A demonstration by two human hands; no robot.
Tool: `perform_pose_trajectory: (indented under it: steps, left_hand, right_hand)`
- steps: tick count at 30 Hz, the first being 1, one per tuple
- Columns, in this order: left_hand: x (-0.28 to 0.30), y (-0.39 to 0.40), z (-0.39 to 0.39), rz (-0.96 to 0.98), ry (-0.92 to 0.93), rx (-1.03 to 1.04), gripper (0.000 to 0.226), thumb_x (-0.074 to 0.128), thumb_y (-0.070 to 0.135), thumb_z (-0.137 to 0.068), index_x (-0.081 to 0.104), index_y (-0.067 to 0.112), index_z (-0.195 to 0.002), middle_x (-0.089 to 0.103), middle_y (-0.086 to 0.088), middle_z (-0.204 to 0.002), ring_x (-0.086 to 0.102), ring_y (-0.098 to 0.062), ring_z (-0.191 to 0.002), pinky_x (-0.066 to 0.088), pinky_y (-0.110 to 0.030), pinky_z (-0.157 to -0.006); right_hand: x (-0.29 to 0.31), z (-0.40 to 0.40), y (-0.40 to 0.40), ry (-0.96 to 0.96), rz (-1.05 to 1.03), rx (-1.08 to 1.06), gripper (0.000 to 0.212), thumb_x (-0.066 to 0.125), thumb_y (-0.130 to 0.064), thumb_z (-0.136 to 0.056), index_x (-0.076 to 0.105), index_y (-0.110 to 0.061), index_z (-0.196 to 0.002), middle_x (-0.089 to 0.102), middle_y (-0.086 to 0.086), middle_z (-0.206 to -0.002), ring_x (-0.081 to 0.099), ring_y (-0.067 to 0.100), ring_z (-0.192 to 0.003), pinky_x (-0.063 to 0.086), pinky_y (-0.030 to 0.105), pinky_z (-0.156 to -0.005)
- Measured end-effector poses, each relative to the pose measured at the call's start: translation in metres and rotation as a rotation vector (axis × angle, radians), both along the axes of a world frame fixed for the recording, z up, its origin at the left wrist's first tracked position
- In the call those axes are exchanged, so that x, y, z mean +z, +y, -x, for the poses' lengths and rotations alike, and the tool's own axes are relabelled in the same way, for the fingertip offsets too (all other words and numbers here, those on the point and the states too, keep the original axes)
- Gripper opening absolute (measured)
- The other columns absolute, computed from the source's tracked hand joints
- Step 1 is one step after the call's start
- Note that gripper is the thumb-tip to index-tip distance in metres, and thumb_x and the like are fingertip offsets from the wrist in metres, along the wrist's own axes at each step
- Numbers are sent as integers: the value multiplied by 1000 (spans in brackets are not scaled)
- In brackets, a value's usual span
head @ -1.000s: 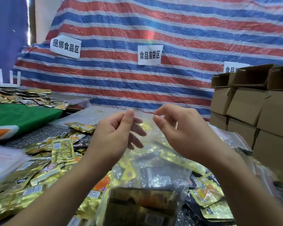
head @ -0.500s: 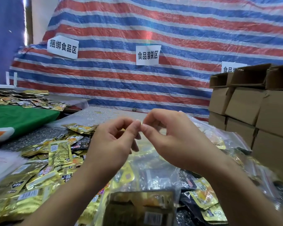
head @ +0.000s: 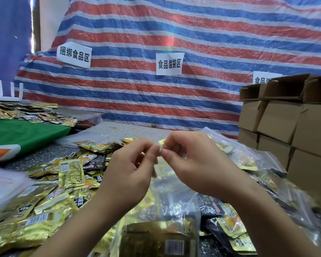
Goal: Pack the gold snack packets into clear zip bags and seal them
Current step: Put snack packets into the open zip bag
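L hand (head: pixel 130 169) + R hand (head: pixel 193 164) grip on zip bag (head: pixel 174 199) top edge, fingertips together.

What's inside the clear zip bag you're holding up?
The clear zip bag holds gold snack packets stacked at its bottom, one barcode showing. Their count is unclear, and both hands' fingers cover the bag's top edge.

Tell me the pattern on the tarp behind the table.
Red, blue and white stripes on the tarp, head view.

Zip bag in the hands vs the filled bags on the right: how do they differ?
The held zip bag hangs upright, its top edge pinched by the left hand and right hand; the bagged pile lies flat on the table, untouched. Both are clear plastic with gold packets inside.
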State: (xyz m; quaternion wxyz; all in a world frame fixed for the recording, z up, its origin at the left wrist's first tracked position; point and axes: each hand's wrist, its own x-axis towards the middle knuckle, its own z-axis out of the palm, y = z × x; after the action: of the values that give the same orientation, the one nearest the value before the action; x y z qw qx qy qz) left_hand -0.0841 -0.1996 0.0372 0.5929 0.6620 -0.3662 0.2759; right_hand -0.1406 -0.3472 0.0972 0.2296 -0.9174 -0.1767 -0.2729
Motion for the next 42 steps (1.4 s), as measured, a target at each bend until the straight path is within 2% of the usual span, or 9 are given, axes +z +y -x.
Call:
perform_pose_trajectory:
  steps: [4,9,21,26,33,42]
  left_hand:
    - [0,0,-1,-13,-39,47,22,51,33,-95,64,27,-78,62,3,-61,59,-17,-56,46,-36,-53]
    - [-1,1,-4,-4,-39,54,25,50,33,-95,62,24,-76,61,0,-59,57,-14,-54,45,-33,-52]
    - [-6,0,-8,14,-31,2,23,49,38,-97,62,28,-81,61,1,-61,57,-16,-53,46,-40,-51]
    - [-7,-1,-9,12,-23,-22,22,49,40,-97,62,29,-84,61,-1,-61,58,-14,-52,46,-36,-49]
    - [-7,-2,-8,33,-11,-29,22,50,37,-96,64,26,-83,61,-1,-59,58,-10,-50,45,-23,-50]
    - [-7,-2,-7,13,-4,2,22,47,42,-96,61,31,-82,63,-1,-63,57,-15,-54,47,-39,-53]
  right_hand:
    - [-4,-2,1,-16,33,-20,17,60,-28,-96,60,-23,-80,59,-9,-71,54,10,-69,48,35,-63]
    - [-5,-2,3,-25,65,-10,18,57,-29,-98,60,-21,-83,58,-9,-73,53,12,-70,48,41,-66]
    - [-2,-2,1,9,57,7,19,55,-29,-100,64,-19,-87,59,-8,-74,53,11,-70,49,39,-66]
    - [-2,-1,0,-9,57,-10,20,55,-28,-100,66,-18,-87,60,-7,-73,54,13,-70,50,46,-68]
    - [-2,-2,0,-20,68,-17,20,55,-27,-100,66,-16,-87,60,-5,-73,55,17,-72,49,48,-69]
    - [-4,-3,1,-35,57,9,15,61,-26,-96,65,-19,-83,61,-9,-72,56,11,-70,50,40,-66]
